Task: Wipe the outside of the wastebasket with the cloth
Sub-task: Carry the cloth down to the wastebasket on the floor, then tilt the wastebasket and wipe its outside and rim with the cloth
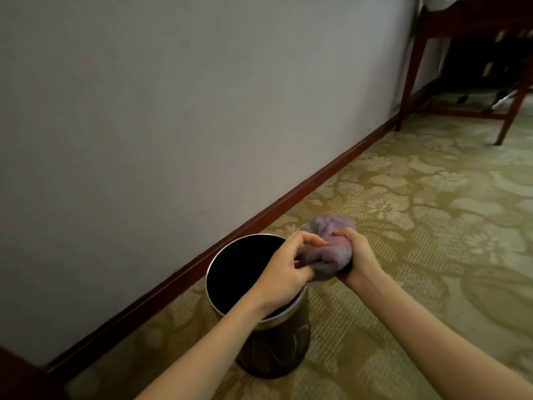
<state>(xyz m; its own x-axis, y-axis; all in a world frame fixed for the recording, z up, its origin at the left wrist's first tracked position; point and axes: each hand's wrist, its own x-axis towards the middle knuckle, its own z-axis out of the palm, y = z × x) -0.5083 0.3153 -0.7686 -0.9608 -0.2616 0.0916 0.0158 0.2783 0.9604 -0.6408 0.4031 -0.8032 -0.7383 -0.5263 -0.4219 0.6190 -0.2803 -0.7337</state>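
- Over the right edge of the wastebasket's (274, 350) open mouth, both hands hold a purple cloth (331, 246) bunched into a loose ball, clear of the basket's side.
- The left hand (284, 267) reaches across above the rim, its fingers curled and its fingertips and thumb pinching the cloth's near edge.
- The right hand (356, 255) wraps the wad from the right, fingers curled round it and the thumb on top.
- The wastebasket stands upright on the patterned carpet (403, 226), near the baseboard (288, 203) and the wall (173, 111). Its long axis is vertical, and its dark outer side shows below the metal rim.
- No part of the cloth touches that outer side, so wiping looks not yet begun; the cloth seems to be getting gathered into a pad.
- From the fingers, the surface to be wiped lies down and slightly left, running top to bottom. The right hand has the fuller hold and sits just off the basket's right flank, so it looks better placed to carry the cloth down that side.
- The left hand, already over the rim, could steady the basket, which might slide or tip under a sideways push.
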